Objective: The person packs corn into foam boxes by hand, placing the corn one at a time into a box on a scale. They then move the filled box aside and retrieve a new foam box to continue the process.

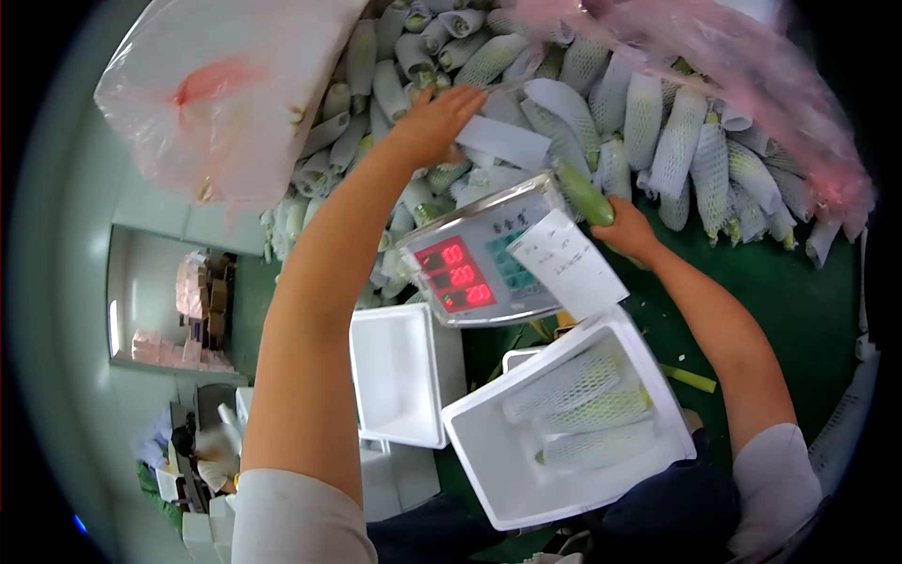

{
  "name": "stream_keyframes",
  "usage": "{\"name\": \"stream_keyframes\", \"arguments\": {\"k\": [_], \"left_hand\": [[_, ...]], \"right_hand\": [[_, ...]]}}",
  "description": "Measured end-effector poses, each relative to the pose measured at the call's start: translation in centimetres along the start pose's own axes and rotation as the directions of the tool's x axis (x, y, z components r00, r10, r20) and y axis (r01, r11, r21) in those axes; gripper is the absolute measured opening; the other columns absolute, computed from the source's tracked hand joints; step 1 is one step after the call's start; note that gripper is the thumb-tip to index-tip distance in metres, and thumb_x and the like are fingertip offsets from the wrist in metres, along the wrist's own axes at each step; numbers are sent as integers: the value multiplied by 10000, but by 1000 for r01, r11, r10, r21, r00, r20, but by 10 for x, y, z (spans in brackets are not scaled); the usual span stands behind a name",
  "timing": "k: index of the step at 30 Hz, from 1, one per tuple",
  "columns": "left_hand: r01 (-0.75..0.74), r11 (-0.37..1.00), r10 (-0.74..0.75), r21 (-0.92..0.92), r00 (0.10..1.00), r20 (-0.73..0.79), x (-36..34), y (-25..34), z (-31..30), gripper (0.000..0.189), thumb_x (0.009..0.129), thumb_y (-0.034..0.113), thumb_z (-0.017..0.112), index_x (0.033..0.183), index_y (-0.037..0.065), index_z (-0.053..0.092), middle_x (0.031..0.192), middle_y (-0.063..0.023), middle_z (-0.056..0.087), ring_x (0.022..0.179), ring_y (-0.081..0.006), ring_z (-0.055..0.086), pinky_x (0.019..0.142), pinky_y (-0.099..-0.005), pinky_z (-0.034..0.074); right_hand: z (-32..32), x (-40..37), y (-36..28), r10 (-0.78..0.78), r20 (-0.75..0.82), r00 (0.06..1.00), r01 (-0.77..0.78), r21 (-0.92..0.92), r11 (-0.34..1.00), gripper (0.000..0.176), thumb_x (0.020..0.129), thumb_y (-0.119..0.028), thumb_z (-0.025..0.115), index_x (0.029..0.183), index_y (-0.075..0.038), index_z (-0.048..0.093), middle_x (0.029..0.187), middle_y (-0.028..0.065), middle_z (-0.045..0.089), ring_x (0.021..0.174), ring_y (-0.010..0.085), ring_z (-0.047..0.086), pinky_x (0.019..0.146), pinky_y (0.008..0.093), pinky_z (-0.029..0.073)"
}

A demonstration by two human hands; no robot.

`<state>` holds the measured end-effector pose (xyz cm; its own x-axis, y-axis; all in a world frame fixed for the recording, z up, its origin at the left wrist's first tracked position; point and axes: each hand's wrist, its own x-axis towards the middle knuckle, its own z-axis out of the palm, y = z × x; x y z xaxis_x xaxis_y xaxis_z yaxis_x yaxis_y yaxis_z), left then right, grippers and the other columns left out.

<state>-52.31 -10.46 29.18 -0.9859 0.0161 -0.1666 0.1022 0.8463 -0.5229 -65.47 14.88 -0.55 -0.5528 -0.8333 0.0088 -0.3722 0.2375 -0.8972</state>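
My right hand point(628, 231) is closed round one end of a long, smooth green vegetable point(584, 194), held bare at the right edge of a weighing scale point(493, 249). Red digits glow on the scale's display, and a handwritten white paper point(569, 265) lies over part of its keypad. My left hand point(434, 127) reaches over a heap of vegetables in white foam-net sleeves point(658, 132), fingers stretched out beside a flat white piece point(505, 142). Nearest my body, a white foam box point(503, 475) holds several net-sleeved vegetables point(592, 404).
Another white foam box point(395, 376) stands left of the filled one. A large plastic-wrapped block point(235, 94) sits at upper left, and pink plastic film point(733, 66) covers part of the heap. A green scrap point(689, 379) lies on the green floor. Another person point(211, 456) is at lower left.
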Motion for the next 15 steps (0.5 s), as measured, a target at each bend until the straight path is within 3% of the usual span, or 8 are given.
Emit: {"name": "stream_keyframes", "arguments": {"k": [1,2,5,6,9,10,13,15], "left_hand": [[-83,988,68,133,991,113,9,-3,16,1042,678,285,853,1522,137,261,1513,-124,375,1409,-269,350,1125,-524,305],[-98,993,78,68,966,246,16,-3,33,1235,591,334,905,1556,165,154,1583,-90,261,1474,-250,229,1167,-565,222],[-76,994,45,84,947,317,27,9,61,1228,600,308,908,1556,158,153,1589,-93,246,1478,-247,217,1172,-551,221],[-65,994,46,82,976,213,26,9,74,1137,657,211,872,1550,175,168,1503,-109,403,1412,-273,354,1176,-551,203],[245,958,-199,-147,942,271,32,9,82,1026,703,114,811,1533,201,214,1300,-104,589,1273,-287,511,1167,-555,207],[251,928,-219,-277,966,141,26,8,70,941,710,56,765,1504,213,285,1091,-79,665,1128,-289,595,1148,-558,228],[72,907,-177,-416,959,-220,16,10,23,908,703,51,763,1486,210,332,1114,-82,649,1140,-283,587,1136,-555,244],[-2,944,-53,-331,986,-158,9,15,-26,893,706,50,755,1482,206,342,1227,-74,616,1205,-262,556,1144,-539,248]], "right_hand": [[-9,3,-12,-18,7,1000,19,-25,1000,580,681,-352,738,1158,-47,611,1166,222,613,1089,381,581,903,440,478],[-17,5,-24,-40,33,999,40,14,999,572,682,-357,739,1152,-54,616,1157,226,613,1082,382,583,908,436,479],[-21,33,-38,-165,107,980,181,-157,971,604,684,-349,741,1196,-58,609,1137,218,623,1077,373,584,913,436,482],[-24,42,-44,-219,86,972,229,-133,964,609,685,-346,743,1204,-60,607,1132,213,629,1071,373,587,910,435,484],[-28,57,-71,-331,77,940,336,-64,940,616,686,-338,751,1219,-65,603,1118,206,644,1051,368,604,903,428,492],[-41,53,-88,-326,96,941,331,-51,942,615,687,-337,755,1217,-63,604,1112,206,648,1046,362,613,902,423,495],[-87,29,-131,-296,183,937,292,47,955,637,694,-339,765,1243,-66,593,1121,216,655,1046,332,639,909,405,499],[-117,17,-149,-258,216,942,256,39,966,715,704,-342,767,1331,-92,532,1165,218,650,1063,299,647,924,400,496]]}}
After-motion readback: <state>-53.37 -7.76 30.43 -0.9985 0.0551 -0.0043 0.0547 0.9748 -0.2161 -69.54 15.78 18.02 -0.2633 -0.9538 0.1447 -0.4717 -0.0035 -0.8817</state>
